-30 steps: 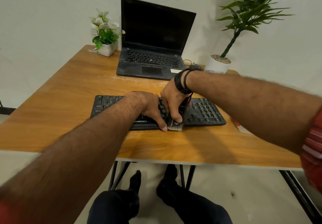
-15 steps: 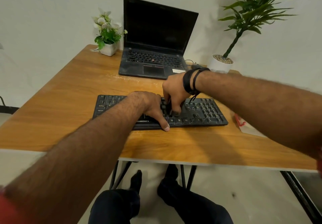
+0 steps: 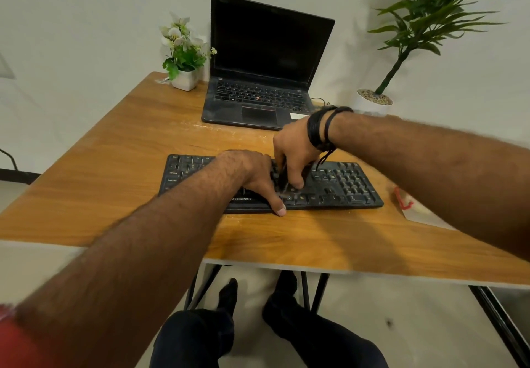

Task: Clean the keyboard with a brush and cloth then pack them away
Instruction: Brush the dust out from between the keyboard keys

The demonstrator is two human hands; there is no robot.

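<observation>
Keyboard lies flat near the front of the counter, approx centre of view. Left hand rests on its middle, fingers mostly straight, thumb pressing the front edge at 6 o'clock: it's a brace, not a grip. Right hand is curled round the brush, a dark thing poking down betw. thumb and fingers, bristles on the keys just right of the left thumb. Brush is blurred, so shape is hard to read.

Step in hand, by my read: brushing, mid-board. To do it well: keep the left hand down so the board doesn't skid; short strokes along the rows, bristles angled into the gaps, working twd the number pad at 3 o'clock, which likely isn't reached yet. Flick dust off the front edge, not back twd the laptop.

Cloth not id'd w/ certainty; a pale thing w/ red trim at 3 o'clock, half under the right forearm, may be it or a pouch.

Counter is orange-brown wood grain w/ pale specks at 12 o'clock of the board. Small flower pot at 11, tall potted plant at 1. Plain white wall, pale floor.
</observation>
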